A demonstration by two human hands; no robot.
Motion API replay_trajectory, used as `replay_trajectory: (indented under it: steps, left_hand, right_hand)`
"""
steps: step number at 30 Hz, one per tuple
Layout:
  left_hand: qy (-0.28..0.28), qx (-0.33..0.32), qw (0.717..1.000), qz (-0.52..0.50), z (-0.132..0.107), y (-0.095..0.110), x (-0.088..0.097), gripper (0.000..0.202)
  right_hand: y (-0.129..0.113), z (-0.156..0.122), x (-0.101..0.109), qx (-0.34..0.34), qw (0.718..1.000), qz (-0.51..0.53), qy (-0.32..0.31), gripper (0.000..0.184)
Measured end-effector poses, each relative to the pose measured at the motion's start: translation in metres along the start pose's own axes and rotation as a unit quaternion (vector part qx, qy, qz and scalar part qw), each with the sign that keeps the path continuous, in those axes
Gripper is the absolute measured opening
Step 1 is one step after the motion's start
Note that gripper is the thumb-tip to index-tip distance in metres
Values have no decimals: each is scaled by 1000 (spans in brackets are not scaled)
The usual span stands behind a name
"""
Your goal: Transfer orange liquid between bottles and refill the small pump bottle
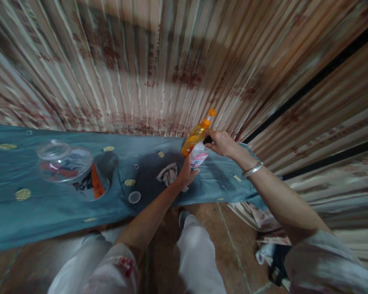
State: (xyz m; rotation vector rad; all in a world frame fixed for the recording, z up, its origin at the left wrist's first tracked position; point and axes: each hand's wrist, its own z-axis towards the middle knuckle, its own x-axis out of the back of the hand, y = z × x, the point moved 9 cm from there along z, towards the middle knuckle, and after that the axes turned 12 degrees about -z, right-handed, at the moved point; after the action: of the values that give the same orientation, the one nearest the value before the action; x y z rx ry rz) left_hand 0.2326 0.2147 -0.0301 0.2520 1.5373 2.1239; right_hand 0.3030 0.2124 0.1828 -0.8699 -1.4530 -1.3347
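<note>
My left hand (187,175) is closed round a small clear plastic bottle (199,155) with a pink and white label. At the top of that bottle my right hand (222,143), with a bangle at the wrist, grips a black cap (207,140). Whether the cap is loose from the bottle I cannot tell. Just behind stands a yellow pump bottle (196,136) with an orange pump head, partly hidden by the clear bottle and my right hand. A crumpled grey cloth (168,174) lies left of my left hand.
A large clear plastic jar (76,167) with an orange and black label is on the left of the blue cloth-covered surface (122,222). Near the front edge lies a round translucent lid (134,197). Pleated curtains (135,73) hang behind and on the right.
</note>
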Motion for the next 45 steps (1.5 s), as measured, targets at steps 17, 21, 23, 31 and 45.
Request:
replay_trajectory:
  steps: [17, 21, 23, 31, 45]
  left_hand:
    - [30, 48, 998, 31, -45, 39, 16, 86]
    - [36, 39, 997, 61, -80, 80, 34, 79]
    - [45, 21, 996, 79, -97, 101, 47, 76]
    - [154, -52, 970, 183, -159, 168, 116, 65]
    - [416, -67, 869, 259, -251, 228, 239, 108]
  right_hand:
    - [6, -2, -7, -16, 1000, -7, 19, 36]
    - [3, -8, -2, -23, 998, -8, 55, 35]
    - [-2, -13, 6, -20, 995, -3, 94, 34]
    - [-70, -37, 8, 9, 957, 154, 247, 41]
    - [-228, -57, -91, -8, 911, 393, 122, 38]
